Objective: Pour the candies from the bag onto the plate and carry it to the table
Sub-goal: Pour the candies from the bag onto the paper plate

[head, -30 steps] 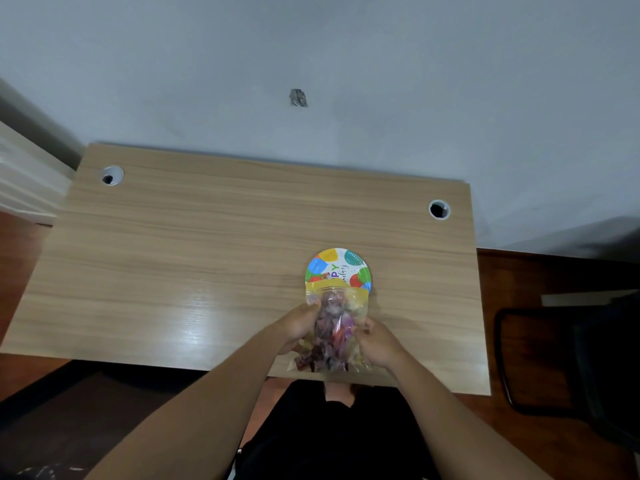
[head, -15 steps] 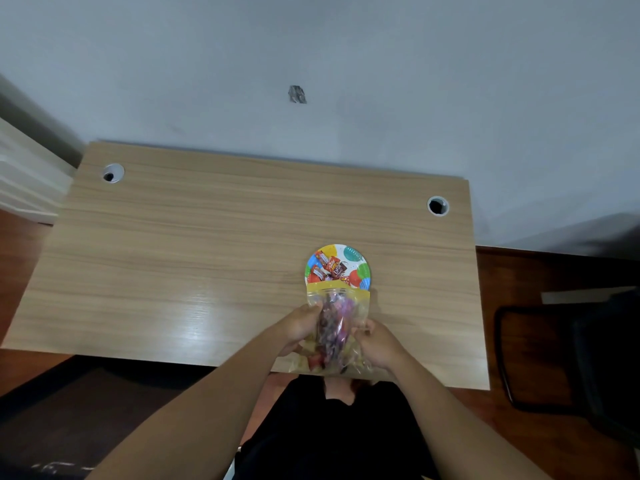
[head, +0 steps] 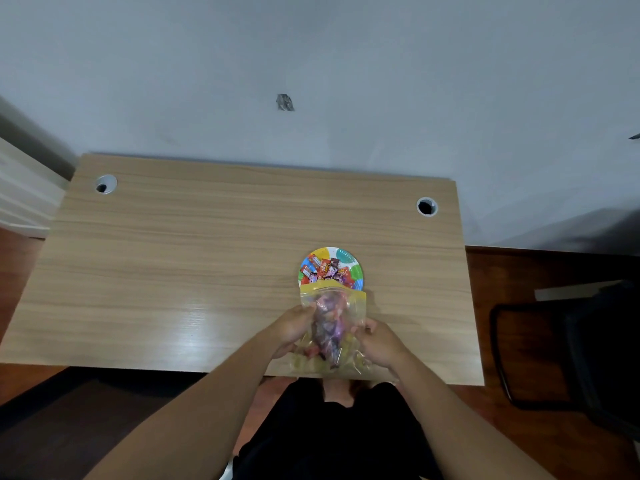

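A clear candy bag (head: 330,327) with a yellow zip edge is tipped forward, its mouth over the near rim of a small colourful paper plate (head: 346,255). Several red and dark wrapped candies (head: 325,270) lie on the plate. More candies fill the bag. My left hand (head: 292,327) grips the bag's left side and my right hand (head: 379,342) grips its right side, both near the desk's front edge.
The plate sits on a light wooden desk (head: 194,265) against a grey wall, with a cable hole at the back left (head: 105,184) and back right (head: 426,206). A dark chair (head: 568,348) stands to the right on a wooden floor.
The plate was bare a second ago; candies have since slid out of the bag onto it, and more lie there now. Both hands have kept their grip on the bag.
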Demonstrator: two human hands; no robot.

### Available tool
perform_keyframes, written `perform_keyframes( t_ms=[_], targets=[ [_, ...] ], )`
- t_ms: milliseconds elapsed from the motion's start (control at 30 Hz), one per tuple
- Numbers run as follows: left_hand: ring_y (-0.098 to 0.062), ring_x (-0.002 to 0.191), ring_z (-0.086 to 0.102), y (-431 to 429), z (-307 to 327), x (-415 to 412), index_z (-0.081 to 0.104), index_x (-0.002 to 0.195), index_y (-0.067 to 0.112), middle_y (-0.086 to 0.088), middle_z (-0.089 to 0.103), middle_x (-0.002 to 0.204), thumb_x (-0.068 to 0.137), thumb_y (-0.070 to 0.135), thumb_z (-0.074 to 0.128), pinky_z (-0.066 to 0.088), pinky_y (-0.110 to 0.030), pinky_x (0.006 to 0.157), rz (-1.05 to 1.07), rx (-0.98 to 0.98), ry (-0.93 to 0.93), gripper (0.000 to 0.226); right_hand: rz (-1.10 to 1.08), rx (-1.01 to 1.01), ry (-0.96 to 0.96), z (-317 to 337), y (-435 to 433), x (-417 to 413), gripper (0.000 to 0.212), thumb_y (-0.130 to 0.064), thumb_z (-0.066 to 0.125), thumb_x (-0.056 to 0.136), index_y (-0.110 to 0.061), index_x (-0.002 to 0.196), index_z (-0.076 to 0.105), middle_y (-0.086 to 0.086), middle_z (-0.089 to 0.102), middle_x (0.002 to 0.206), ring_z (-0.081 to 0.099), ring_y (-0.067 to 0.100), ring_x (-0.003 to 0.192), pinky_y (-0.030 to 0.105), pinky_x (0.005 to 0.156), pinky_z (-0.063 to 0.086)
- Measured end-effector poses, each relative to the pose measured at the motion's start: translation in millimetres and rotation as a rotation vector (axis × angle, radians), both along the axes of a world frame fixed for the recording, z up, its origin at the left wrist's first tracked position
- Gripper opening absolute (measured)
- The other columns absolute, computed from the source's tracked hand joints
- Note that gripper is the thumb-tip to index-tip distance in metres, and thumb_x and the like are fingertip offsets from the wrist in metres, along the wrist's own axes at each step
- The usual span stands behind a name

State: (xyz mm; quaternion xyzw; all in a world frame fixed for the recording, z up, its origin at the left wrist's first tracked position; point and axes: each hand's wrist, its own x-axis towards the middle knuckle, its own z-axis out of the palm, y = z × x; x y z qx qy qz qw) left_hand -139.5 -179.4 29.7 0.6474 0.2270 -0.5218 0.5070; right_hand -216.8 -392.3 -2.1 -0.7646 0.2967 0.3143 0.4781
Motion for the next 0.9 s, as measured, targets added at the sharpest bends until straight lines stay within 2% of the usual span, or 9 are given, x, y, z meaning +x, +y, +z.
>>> perform_keyframes(
  t_ms=[100, 167, 333, 467, 533, 600, 633, 733, 900],
  targets=[
    [-0.033, 0.137, 0.056, 5.0, -16.9, -0.9, 0.071, 0.129, 0.030, -0.004, 0.066, 0.145, 0.099, 0.061, 0.052, 0.046, -0.063, 0.114, -0.030, 0.015, -0.010, 0.046, -0.010, 0.004, 0.003, 0.2, 1.1, -3.5, 0.022, -0.028, 0.059, 0.105, -0.019, 0.115, 0.077, -0.007, 0.072, 0.080, 0.061, 0.009, 0.059, 0.025, 0.058, 0.046],
    [-0.035, 0.141, 0.052, 5.8, -17.8, -2.1, 0.072, 0.130, 0.029, -0.004, 0.063, 0.148, 0.102, 0.057, 0.051, 0.044, -0.065, 0.116, -0.028, 0.014, -0.007, 0.045, -0.003, 0.002, 0.016, -0.8, 0.9, -5.3, 0.024, -0.031, 0.061, 0.103, -0.019, 0.116, 0.077, -0.004, 0.074, 0.086, 0.064, 0.012, 0.063, 0.027, 0.063, 0.048],
    [-0.038, 0.154, 0.038, 4.7, -3.0, -7.1, 0.055, 0.152, 0.026, -0.004, 0.047, 0.166, 0.108, 0.054, 0.049, 0.037, -0.066, 0.122, 0.003, -0.009, -0.027, 0.053, 0.015, 0.004, 0.015, -1.4, -0.7, -8.8, 0.020, -0.032, 0.065, 0.103, -0.014, 0.107, 0.074, -0.001, 0.071, 0.087, 0.065, 0.017, 0.074, 0.032, 0.075, 0.052],
    [-0.038, 0.159, 0.031, 6.6, 2.8, -9.3, 0.058, 0.149, 0.019, -0.005, 0.046, 0.167, 0.110, 0.047, 0.051, 0.035, -0.066, 0.123, 0.012, -0.047, -0.057, 0.049, 0.015, 0.001, 0.012, 5.2, -0.3, -10.4, 0.010, -0.024, 0.065, 0.105, -0.017, 0.105, 0.073, -0.004, 0.070, 0.084, 0.064, 0.009, 0.066, 0.018, 0.054, 0.050],
    [-0.037, 0.158, 0.033, 8.2, 1.6, -10.0, 0.062, 0.139, 0.018, -0.005, 0.047, 0.166, 0.111, 0.045, 0.049, 0.037, -0.064, 0.123, 0.018, -0.035, -0.054, 0.040, -0.004, 0.016, 0.010, 6.3, 0.8, -11.9, 0.008, -0.019, 0.065, 0.104, -0.019, 0.103, 0.073, 0.002, 0.075, 0.091, 0.066, 0.010, 0.069, 0.015, 0.054, 0.051],
    [-0.039, 0.156, 0.034, 10.7, 2.1, -10.6, 0.067, 0.123, 0.024, -0.006, 0.046, 0.166, 0.112, 0.043, 0.049, 0.038, -0.063, 0.122, 0.027, -0.040, -0.042, 0.029, 0.007, 0.022, 0.004, 7.4, 1.3, -13.5, 0.009, -0.020, 0.066, 0.102, -0.022, 0.098, 0.074, 0.006, 0.079, 0.098, 0.070, 0.016, 0.080, 0.026, 0.068, 0.054],
    [-0.039, 0.155, 0.035, 12.6, 0.6, -10.8, 0.067, 0.126, 0.024, -0.006, 0.045, 0.166, 0.111, 0.043, 0.050, 0.040, -0.062, 0.121, 0.035, -0.039, -0.041, 0.029, 0.013, 0.025, 0.009, 7.4, 0.9, -13.9, 0.009, -0.021, 0.067, 0.101, -0.023, 0.097, 0.075, 0.005, 0.080, 0.100, 0.072, 0.018, 0.085, 0.031, 0.075, 0.055],
    [-0.041, 0.150, 0.041, 16.2, -1.0, -12.4, 0.056, 0.148, 0.014, -0.013, 0.045, 0.166, 0.110, 0.045, 0.052, 0.049, -0.055, 0.114, 0.040, -0.041, -0.064, 0.049, 0.004, 0.026, 0.010, 10.7, 0.9, -13.8, 0.010, -0.023, 0.068, 0.100, -0.024, 0.092, 0.074, -0.003, 0.077, 0.091, 0.070, 0.016, 0.080, 0.032, 0.074, 0.053],
    [-0.044, 0.150, 0.044, 21.0, -7.3, -12.3, 0.066, 0.135, 0.013, -0.018, 0.055, 0.156, 0.109, 0.045, 0.054, 0.051, -0.059, 0.113, 0.062, -0.047, -0.084, 0.043, -0.019, 0.046, 0.031, 14.1, -1.2, -13.3, 0.009, -0.025, 0.070, 0.100, -0.026, 0.091, 0.073, -0.004, 0.077, 0.086, 0.074, 0.018, 0.080, 0.047, 0.089, 0.064]
  ],
)
